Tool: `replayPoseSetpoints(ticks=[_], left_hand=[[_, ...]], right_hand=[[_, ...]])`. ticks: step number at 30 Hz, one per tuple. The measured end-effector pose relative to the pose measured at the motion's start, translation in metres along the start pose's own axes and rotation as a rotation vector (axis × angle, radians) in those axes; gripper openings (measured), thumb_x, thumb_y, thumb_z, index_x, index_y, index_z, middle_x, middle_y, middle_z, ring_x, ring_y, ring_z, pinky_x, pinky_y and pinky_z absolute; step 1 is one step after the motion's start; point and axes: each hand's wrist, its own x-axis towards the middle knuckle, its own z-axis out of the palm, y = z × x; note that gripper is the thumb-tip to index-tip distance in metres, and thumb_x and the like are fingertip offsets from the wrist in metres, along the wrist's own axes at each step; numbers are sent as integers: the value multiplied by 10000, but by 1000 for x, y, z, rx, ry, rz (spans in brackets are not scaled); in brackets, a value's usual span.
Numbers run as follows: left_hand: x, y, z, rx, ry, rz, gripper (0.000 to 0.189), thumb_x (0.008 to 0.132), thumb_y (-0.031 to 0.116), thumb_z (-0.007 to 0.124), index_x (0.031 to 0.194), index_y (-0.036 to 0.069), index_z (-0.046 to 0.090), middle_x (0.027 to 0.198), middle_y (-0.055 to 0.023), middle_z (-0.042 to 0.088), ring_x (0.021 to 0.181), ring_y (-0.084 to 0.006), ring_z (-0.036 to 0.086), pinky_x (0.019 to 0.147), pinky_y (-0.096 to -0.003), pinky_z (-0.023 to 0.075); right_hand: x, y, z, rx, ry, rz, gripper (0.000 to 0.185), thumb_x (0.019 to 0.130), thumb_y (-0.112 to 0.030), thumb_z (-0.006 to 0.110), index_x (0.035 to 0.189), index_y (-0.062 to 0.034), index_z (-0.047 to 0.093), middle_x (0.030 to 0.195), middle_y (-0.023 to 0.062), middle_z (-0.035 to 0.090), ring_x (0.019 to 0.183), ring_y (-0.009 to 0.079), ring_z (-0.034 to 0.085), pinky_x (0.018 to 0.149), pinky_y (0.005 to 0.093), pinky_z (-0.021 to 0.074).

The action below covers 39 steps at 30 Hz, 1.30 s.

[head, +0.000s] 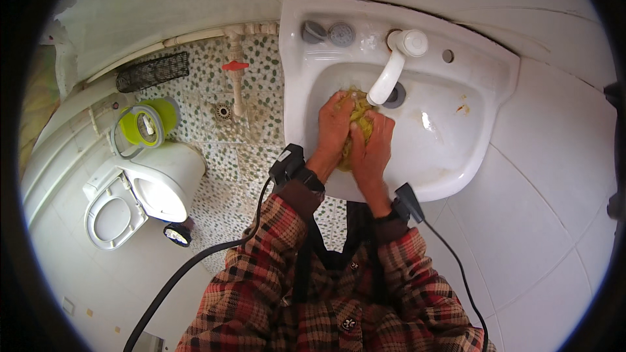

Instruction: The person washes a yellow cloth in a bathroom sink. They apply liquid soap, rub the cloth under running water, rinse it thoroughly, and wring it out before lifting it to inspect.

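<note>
A wet, crumpled yellow-green cloth (362,127) is bunched between my two hands over the left side of a white ceramic washbasin (430,151). My left hand (335,120) grips the cloth from its left side, fingers curled over it. On the other side, my right hand (374,142) clasps it with the fingers bent. The spout of a white faucet (389,78) ends just above the cloth, beside the dark drain (395,95). Whether water is running is hard to see. Parts of the cloth are hidden under my fingers.
A grey knob (313,33) and a round grey drain strainer (341,34) sit on the basin's back ledge. To the left are a toilet (171,181), a lime-green bucket (168,115), a red-handled valve (235,66) and a floor drain (223,112). Cables (195,259) trail from my wrists.
</note>
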Motion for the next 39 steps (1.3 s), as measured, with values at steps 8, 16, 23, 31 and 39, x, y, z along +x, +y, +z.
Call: replayPoseSetpoints(ticks=[8, 16, 23, 31, 39], left_hand=[[1, -12, -8, 13, -1, 75, 140, 992, 105, 505, 1029, 19, 610, 901, -4, 621, 808, -72, 558, 699, -244, 495], [-2, -6, -13, 247, 31, 55, 180, 1001, 119, 464, 1027, 20, 612, 899, 8, 615, 814, -68, 548, 720, -235, 487], [-2, -8, -21, 163, -91, 1, 161, 1001, 112, 473, 1021, 24, 606, 893, 0, 611, 775, -65, 550, 686, -235, 489], [-2, -6, -17, 128, -31, -54, 156, 1001, 70, 463, 1086, 1, 574, 933, -13, 611, 821, -81, 554, 737, -254, 490], [6, -14, -2, 231, 18, 119, 163, 1005, 72, 450, 1119, 20, 553, 962, -22, 593, 867, -94, 546, 795, -256, 481]], right_hand=[[22, 7, 5, 82, 55, -29, 304, 932, -261, 553, 1114, -20, 587, 1025, 195, 566, 898, 399, 591, 774, 469, 477], [45, -14, 3, 61, -140, 376, 319, 896, -270, 571, 1116, -40, 568, 1023, 177, 520, 966, 395, 551, 750, 516, 489], [20, -6, 6, -138, -25, -27, 266, 907, -227, 543, 1093, -45, 596, 988, 161, 557, 931, 398, 567, 751, 506, 492], [49, 54, 12, 650, -154, 568, 310, 935, -292, 603, 1076, -19, 640, 1069, 157, 667, 961, 240, 617, 839, 351, 476], [11, 25, -7, 502, 0, 177, 545, 929, -287, 659, 1378, -37, 479, 1259, 121, 564, 1168, 202, 528, 1021, 334, 404]])
